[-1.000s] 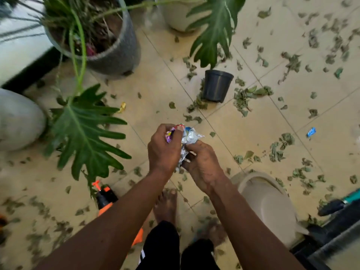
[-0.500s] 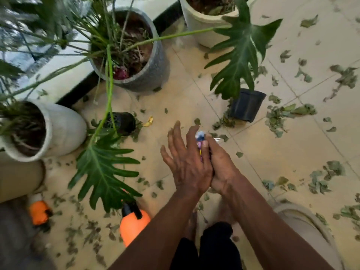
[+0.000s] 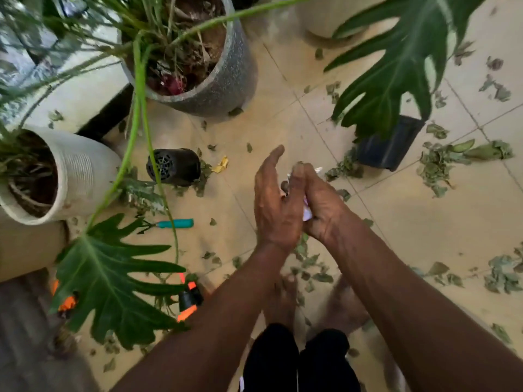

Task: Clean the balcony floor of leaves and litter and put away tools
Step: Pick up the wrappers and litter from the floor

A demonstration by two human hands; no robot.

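Observation:
My right hand is closed around a crumpled wad of shiny litter wrappers; only small white and purple bits show between the palms. My left hand lies flat against the wad, fingers straight and pointing up. Both hands hover at mid-frame above the beige tiled floor. Dry green leaves are strewn over the tiles. A yellow wrapper lies on the floor left of my hands. A teal-handled tool lies lower left, and an orange and black sprayer stands partly under a big leaf.
A small black pot lies toppled beside the white ribbed planter. A grey speckled planter stands behind, and another black pot stands upright at right. Large split leaves overhang the floor. My bare feet are below.
The view has swung left and closer to the planters. My hands went from holding a spread wrapper to pressing it between them; it is now almost hidden.

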